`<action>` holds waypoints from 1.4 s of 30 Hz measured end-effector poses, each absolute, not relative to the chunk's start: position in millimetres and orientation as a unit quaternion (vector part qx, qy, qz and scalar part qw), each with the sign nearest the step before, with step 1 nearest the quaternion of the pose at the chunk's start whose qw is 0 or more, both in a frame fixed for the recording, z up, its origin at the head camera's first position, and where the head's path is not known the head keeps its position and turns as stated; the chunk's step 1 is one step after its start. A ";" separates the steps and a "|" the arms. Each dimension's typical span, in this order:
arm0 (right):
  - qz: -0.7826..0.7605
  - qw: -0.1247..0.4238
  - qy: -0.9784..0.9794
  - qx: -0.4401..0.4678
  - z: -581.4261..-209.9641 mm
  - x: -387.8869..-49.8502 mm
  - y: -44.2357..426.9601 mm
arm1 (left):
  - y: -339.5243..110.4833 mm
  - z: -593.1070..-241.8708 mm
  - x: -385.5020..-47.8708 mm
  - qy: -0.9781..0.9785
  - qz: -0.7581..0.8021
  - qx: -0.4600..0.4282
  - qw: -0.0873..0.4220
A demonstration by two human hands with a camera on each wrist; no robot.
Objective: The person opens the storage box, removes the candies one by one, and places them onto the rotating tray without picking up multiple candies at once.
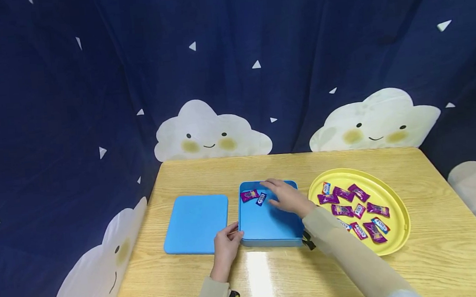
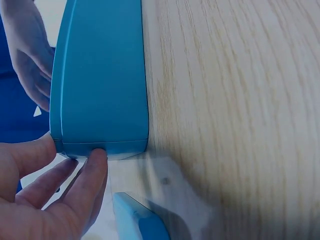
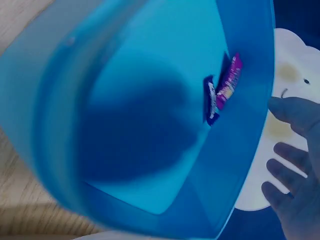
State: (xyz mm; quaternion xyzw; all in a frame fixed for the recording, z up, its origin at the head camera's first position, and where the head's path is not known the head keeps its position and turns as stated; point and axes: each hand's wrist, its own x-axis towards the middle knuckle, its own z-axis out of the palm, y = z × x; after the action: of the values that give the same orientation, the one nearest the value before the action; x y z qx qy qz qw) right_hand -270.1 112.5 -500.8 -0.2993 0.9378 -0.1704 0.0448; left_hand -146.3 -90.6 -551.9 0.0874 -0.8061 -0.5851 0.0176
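A blue square box (image 1: 270, 244) stands on the table with its inside facing up. In it lie a purple-wrapped candy (image 1: 249, 195) and a small dark blue-wrapped candy (image 1: 261, 199), close together near the far left corner. My left hand (image 1: 226, 243) grips the box's near left corner; in the left wrist view the thumb is at the rim and the fingers press the outer wall. Over the box's right half hovers my right hand (image 1: 287, 198), fingers spread and holding nothing. Its shadow falls on the box floor in the right wrist view.
A blue square lid (image 1: 197, 224) lies flat left of the box. To the right, a yellow round tray (image 1: 400, 219) bears several wrapped candies, partly hidden behind my right sleeve (image 1: 342, 240). A dark blue curtain (image 1: 220, 24) with clouds hangs behind the wooden table (image 1: 441, 225).
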 end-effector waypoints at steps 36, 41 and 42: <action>-0.049 0.179 0.939 -0.288 -526.5 -298.1 65.3 | -91.5 -553.9 -148.4 -0.805 -0.586 0.089 0.010; -0.049 0.189 0.944 -0.266 -531.1 -299.7 61.7 | -91.6 -553.7 -149.3 -0.802 -0.589 0.092 0.010; -0.047 0.190 0.945 -0.263 -531.8 -300.0 61.4 | -91.7 -553.7 -149.2 -0.802 -0.590 0.092 0.011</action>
State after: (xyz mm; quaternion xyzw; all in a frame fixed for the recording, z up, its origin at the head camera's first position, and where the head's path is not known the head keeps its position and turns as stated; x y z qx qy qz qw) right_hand -300.0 61.4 -531.8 -0.2628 0.9447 -0.0473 0.1905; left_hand -149.2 -91.7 -553.7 0.0921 -0.8021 -0.5900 0.0107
